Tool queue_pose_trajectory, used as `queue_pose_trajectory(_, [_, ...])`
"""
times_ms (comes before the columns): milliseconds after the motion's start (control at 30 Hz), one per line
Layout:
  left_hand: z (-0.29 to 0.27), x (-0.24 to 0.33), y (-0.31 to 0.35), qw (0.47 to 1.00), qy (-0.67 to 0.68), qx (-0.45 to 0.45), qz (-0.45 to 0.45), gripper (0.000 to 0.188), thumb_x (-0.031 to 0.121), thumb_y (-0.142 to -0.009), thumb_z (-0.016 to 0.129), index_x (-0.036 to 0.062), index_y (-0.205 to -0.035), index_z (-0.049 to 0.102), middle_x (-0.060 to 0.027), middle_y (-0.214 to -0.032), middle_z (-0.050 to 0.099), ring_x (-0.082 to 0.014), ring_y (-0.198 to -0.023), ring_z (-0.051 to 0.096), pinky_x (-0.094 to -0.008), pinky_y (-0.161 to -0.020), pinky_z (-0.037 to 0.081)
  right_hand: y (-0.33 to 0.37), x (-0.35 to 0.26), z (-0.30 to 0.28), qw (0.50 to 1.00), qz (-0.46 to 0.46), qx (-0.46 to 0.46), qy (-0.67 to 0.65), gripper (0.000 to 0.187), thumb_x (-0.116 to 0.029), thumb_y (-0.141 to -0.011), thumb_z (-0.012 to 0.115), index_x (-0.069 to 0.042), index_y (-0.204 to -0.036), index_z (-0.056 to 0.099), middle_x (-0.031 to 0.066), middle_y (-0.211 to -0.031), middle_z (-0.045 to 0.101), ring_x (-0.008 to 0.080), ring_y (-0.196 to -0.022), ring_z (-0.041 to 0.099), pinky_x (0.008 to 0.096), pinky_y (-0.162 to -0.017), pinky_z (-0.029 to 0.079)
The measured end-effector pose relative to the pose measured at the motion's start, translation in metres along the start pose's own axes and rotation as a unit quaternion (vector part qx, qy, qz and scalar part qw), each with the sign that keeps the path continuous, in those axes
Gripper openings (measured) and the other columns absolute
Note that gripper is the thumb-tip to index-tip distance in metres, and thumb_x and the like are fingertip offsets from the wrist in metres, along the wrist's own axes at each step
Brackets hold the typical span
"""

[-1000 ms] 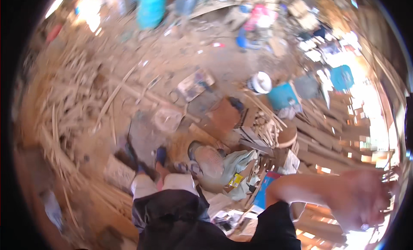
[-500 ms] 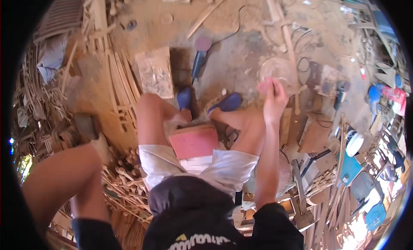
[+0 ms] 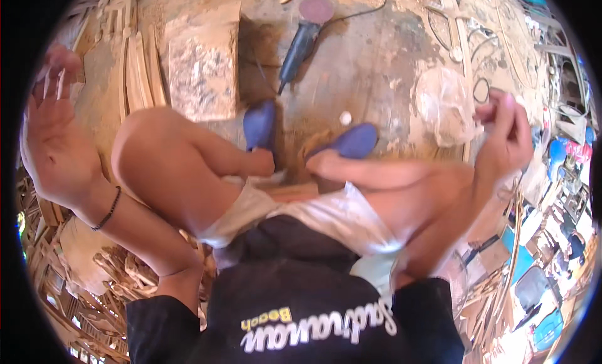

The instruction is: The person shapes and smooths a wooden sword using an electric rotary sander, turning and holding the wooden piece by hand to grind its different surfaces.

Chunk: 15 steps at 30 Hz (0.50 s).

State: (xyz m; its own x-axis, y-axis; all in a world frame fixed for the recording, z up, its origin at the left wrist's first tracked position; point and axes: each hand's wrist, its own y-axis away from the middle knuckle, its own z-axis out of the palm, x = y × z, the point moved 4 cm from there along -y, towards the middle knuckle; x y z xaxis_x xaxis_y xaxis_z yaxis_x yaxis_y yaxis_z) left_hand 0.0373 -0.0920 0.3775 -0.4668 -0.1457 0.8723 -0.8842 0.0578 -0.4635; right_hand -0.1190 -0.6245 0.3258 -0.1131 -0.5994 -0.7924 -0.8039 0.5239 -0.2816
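My left hand [image 3: 53,135] is raised at the far left, palm up, with its fingers spread and nothing in it. A dark beaded bracelet circles that wrist. Over on the right, my right hand [image 3: 506,135] hovers beyond my knee, its fingers half bent and somewhat blurred; no object shows between them. Nearest to it is a crumpled clear plastic bag [image 3: 444,107] on the floor. Ahead of my feet lies an angle grinder [image 3: 301,47] with a round sanding disc and a dark cord. Neither hand touches the grinder.
A dusty wooden board [image 3: 204,63] lies left of the grinder, beside long wood strips [image 3: 141,69]. My feet wear blue clogs [image 3: 258,126]. A small white round piece [image 3: 345,118] is between them. Wood scraps [image 3: 122,267] crowd the left; a blue chair-like item [image 3: 547,326] stands right.
My left hand has come up into view, spread open. My right hand has moved outward to the right. The view has shifted, and the pink block between my thighs no longer shows.
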Motion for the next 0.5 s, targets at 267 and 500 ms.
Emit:
queue_pose_trajectory(267, [0.110, 0.168, 0.152, 0.748, 0.471, -0.466, -0.041, 0.045, 0.030, -0.103, 0.084, -0.0102, -0.123, 0.080, -0.0213, -0.118, 0.079, -0.0348, -0.096, 0.072, -0.0462, -0.081, 0.054, 0.020, -0.044, 0.012, 0.991, -0.048, 0.046, -0.113, 0.020, -0.014, -0.111, 0.074, 0.004, -0.106, 0.081, 0.0086, -0.081, 0.078, 0.0118, -0.069, 0.071, 0.0254, -0.066, 0.056])
queue_pose_trajectory(500, [0.076, 0.228, 0.310, 0.715, 0.640, -0.282, 0.009, 0.045, 0.051, -0.104, 0.076, 0.0076, -0.116, 0.071, -0.0234, -0.127, 0.070, -0.0303, -0.117, 0.063, -0.0494, -0.099, 0.045, 0.037, -0.060, 0.025, 0.995, -0.021, -0.003, -0.102, 0.027, -0.022, -0.114, 0.071, 0.003, -0.111, 0.080, 0.0066, -0.083, 0.076, 0.0110, -0.070, 0.069, 0.0258, -0.068, 0.055])
